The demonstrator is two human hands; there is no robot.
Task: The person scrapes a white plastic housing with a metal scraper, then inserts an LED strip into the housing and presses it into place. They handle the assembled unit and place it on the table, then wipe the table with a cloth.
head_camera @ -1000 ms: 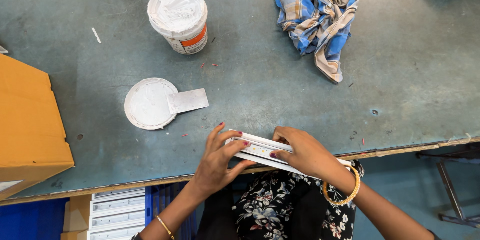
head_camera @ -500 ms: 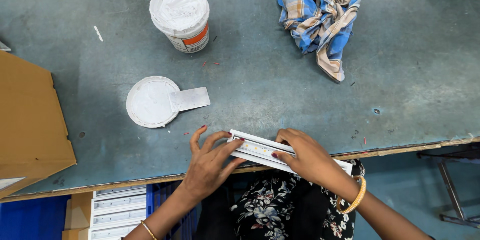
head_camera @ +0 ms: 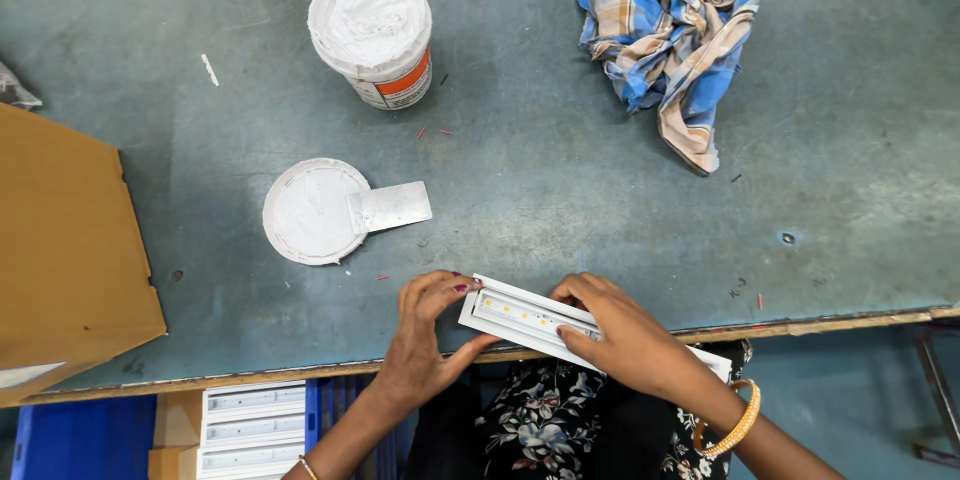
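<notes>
Left hand (head_camera: pixel 425 340) cupped around the near-left end of a long white strip-light housing with a row of small yellow diodes (head_camera: pixel 530 322), thumb under, fingers curled over the top. Right hand (head_camera: pixel 625 340) closed over the housing's middle, pressing down. Housing at the near edge of the worn teal worktable (head_camera: pixel 560 190), partly overhanging. Farther out: round white lid (head_camera: pixel 312 212) with a flat metal scraper (head_camera: pixel 395 207) touching it, white paste tub (head_camera: pixel 373 35), crumpled blue-and-tan checked cloth (head_camera: pixel 665 35), brown cardboard box (head_camera: pixel 65 260) at left.
</notes>
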